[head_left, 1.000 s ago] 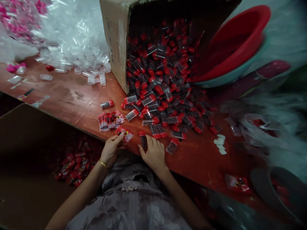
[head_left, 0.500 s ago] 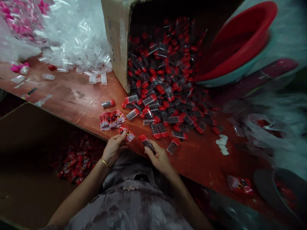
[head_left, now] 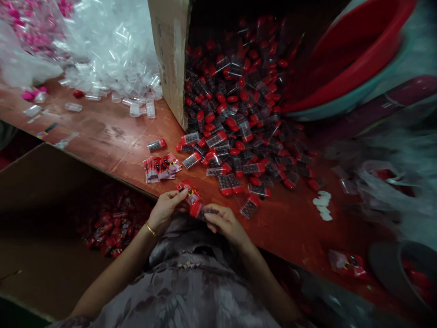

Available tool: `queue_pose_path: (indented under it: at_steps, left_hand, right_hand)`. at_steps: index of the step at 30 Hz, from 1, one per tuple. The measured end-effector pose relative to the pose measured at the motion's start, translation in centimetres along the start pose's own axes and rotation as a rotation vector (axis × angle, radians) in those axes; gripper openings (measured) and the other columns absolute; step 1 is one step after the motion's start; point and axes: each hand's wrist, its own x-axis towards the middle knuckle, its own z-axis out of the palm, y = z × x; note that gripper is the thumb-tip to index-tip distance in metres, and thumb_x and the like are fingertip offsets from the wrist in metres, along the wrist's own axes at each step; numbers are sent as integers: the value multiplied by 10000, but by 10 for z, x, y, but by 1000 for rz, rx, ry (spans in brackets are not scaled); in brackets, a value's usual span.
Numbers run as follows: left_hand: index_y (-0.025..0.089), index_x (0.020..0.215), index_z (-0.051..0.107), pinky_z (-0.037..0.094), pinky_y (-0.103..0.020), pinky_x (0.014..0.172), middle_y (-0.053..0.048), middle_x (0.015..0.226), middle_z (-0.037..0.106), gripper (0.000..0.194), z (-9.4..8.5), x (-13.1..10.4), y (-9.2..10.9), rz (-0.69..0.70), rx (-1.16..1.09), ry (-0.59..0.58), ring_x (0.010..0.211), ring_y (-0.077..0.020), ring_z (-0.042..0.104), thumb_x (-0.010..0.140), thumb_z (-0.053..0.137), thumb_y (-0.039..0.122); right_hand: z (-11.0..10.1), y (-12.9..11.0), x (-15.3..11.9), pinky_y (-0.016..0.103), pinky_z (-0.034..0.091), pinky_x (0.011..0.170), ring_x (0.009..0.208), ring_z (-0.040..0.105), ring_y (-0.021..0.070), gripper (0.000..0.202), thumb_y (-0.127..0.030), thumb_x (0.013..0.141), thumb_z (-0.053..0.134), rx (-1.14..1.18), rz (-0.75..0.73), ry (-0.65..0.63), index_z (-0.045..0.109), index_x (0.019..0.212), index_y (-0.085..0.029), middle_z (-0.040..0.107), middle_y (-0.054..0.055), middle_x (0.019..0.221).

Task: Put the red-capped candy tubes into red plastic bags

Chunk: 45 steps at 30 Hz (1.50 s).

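Observation:
My left hand (head_left: 170, 206) pinches a small red printed plastic wrapper (head_left: 191, 190) between thumb and fingers. Close against it, my right hand (head_left: 225, 224) grips a small clear bottle with a red cap (head_left: 198, 210) and dark pellets inside. The bottle lies tilted, its cap pointing at the wrapper; whether the two touch I cannot tell. Just beyond my left hand lies a stack of similar red wrappers (head_left: 160, 168). A single red-capped bottle (head_left: 156, 145) rests behind that stack. Ahead of my right hand spreads a large heap of red-capped bottles (head_left: 235, 150).
A cardboard box (head_left: 170, 59) on its side spills the bottles onto the red table (head_left: 116, 136). Clear empty tubes (head_left: 116, 59) are piled at back left. Red and teal basins (head_left: 355, 59) lean at right. Below left, an open carton (head_left: 41, 200) holds red packets (head_left: 112, 230).
My right hand has turned the bottle and brought its cap over to the wrapper. My left hand has shifted slightly right with the wrapper. The whole view has moved a little.

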Motion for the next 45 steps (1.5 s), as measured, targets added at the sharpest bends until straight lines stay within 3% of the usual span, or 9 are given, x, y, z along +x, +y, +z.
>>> queue_pose_path:
  at_steps: [10, 16, 22, 28, 35, 38, 41, 45]
  left_hand:
    - [101, 653, 666, 451, -200, 529, -45, 615, 653, 406, 3, -1, 1, 41, -3, 5, 533, -104, 575, 574, 757, 488]
    - [100, 691, 693, 472, -226, 592, -57, 648, 671, 393, 4, -3, -2, 41, 5, -67, 556, -116, 583, 596, 749, 478]
    - [117, 779, 718, 466, -221, 676, -48, 748, 694, 320, -2, -4, -4, 151, 98, -137, 658, -125, 600, 644, 739, 406]
    - [133, 778, 712, 480, -239, 688, -30, 760, 705, 312, 6, -3, -9, 180, 25, -122, 659, -128, 600, 536, 817, 301]
    - [143, 731, 687, 478, -243, 683, -14, 710, 693, 307, 19, 0, -24, 257, -48, 41, 637, -123, 596, 497, 830, 281]
    - [139, 730, 679, 475, -246, 675, -17, 708, 686, 352, 22, 0, -22, 236, -79, 80, 635, -128, 592, 467, 838, 311]
    - [127, 697, 668, 469, -241, 650, -20, 681, 670, 350, 25, 1, -22, 176, -107, 58, 613, -122, 578, 475, 833, 343]
    - [123, 734, 666, 461, -226, 610, -26, 696, 662, 366, 27, 1, -24, 161, -161, -24, 608, -118, 573, 514, 812, 376]
  right_hand:
    - [1, 0, 0, 210, 174, 420, 389, 296, 52, 275, -393, 745, 553, 77, 28, -13, 593, 830, -135, 418, -77, 441]
    - [0, 2, -1, 210, 168, 414, 380, 281, 52, 280, -394, 745, 557, 95, 37, -13, 605, 831, -132, 410, -79, 432]
    - [-2, 1, 0, 209, 180, 417, 380, 287, 53, 280, -407, 751, 554, 75, -6, 19, 597, 826, -141, 410, -82, 434]
    - [1, 1, 1, 212, 207, 427, 406, 316, 58, 298, -430, 765, 556, 25, -77, 75, 574, 848, -145, 424, -74, 470]
    - [15, 11, 9, 209, 221, 404, 400, 300, 65, 329, -502, 800, 505, 92, -134, 213, 515, 888, -185, 410, -81, 479]
    - [19, 14, 12, 208, 234, 402, 403, 306, 68, 343, -532, 804, 489, 79, -134, 190, 502, 882, -198, 410, -79, 492]
    - [22, 16, 15, 210, 265, 422, 429, 333, 72, 332, -530, 820, 481, 35, -164, 151, 498, 862, -201, 417, -72, 521]
    - [28, 16, 19, 210, 313, 455, 476, 375, 78, 314, -517, 841, 472, 16, -253, 228, 487, 853, -203, 414, -64, 573]
